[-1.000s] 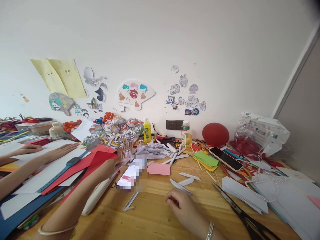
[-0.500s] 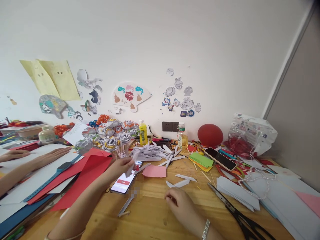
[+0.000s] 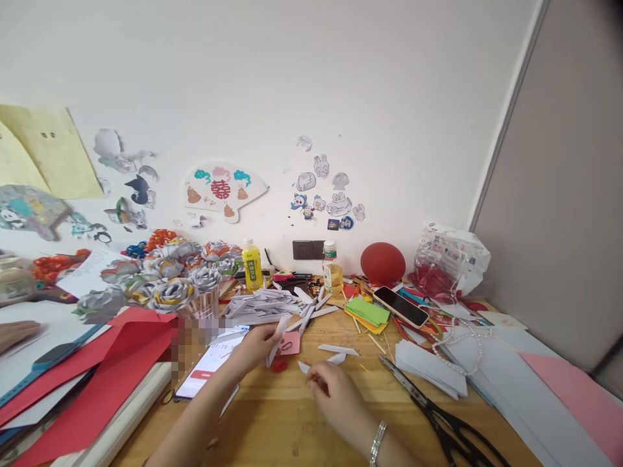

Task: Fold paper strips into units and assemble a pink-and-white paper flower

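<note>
My left hand (image 3: 257, 347) is closed in a pinch around a folded white paper strip (image 3: 277, 338), which stands upright above the pink paper (image 3: 292, 342). Close by on the right, my right hand (image 3: 335, 397) has its fingers curled together low over the wooden table; whatever they hold, if anything, is hidden. A folded strip's white tip (image 3: 304, 367) shows right beside those fingertips. Just beyond lie more loose folded strips (image 3: 339, 350). Partly behind my left forearm is a phone (image 3: 207, 373) with a lit screen.
A heap of folded strips (image 3: 263, 305) lies behind my hands. Paper flowers (image 3: 170, 285) and red sheets (image 3: 111, 383) are on the left. To the right are large black scissors (image 3: 433, 415), white paper (image 3: 431, 366), green slips (image 3: 367, 312) and another phone (image 3: 402, 307). Bottles (image 3: 252, 266) stand near the wall.
The view has swung right. My left hand, with the paper strip, has moved from above the phone toward my right hand, which stays low by the loose strips.
</note>
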`<state>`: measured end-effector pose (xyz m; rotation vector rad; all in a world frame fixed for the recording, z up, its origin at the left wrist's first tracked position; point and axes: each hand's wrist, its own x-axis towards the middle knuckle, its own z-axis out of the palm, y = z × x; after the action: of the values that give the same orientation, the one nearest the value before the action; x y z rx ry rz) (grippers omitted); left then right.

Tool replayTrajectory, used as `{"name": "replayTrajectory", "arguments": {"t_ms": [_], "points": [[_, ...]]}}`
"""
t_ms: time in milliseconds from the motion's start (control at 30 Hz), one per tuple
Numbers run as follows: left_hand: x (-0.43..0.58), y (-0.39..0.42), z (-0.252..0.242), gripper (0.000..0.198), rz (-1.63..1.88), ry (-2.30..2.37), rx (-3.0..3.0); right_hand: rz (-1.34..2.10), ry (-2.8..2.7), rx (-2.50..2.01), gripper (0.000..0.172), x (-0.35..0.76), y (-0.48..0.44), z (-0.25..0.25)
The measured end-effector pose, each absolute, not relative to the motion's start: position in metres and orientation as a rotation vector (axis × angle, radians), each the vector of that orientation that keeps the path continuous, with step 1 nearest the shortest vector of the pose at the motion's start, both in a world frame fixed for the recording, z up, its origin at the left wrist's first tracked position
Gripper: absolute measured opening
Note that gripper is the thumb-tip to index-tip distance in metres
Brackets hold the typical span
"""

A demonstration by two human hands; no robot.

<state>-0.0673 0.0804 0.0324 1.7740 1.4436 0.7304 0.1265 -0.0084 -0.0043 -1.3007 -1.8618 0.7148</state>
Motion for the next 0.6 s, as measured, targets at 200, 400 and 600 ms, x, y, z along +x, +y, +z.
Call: {"name": "replayTrajectory", "arguments": {"t_ms": [200, 400, 600], "points": [[-0.062, 0.078, 0.023, 0.04, 0.636, 1.34, 1.613, 0.689, -1.914, -1.267, 0.02, 0.124, -0.011, -0.006], [-0.055, 0.077, 0.022, 0.041, 0.683, 1.294, 1.507, 0.66, -1.94, -1.268, 0.02, 0.124, -0.012, -0.003], [-0.054, 0.073, 0.024, 0.042, 0.699, 1.294, 1.498, 0.671, -1.972, -1.246, 0.02, 0.124, -0.015, -0.003]]}}
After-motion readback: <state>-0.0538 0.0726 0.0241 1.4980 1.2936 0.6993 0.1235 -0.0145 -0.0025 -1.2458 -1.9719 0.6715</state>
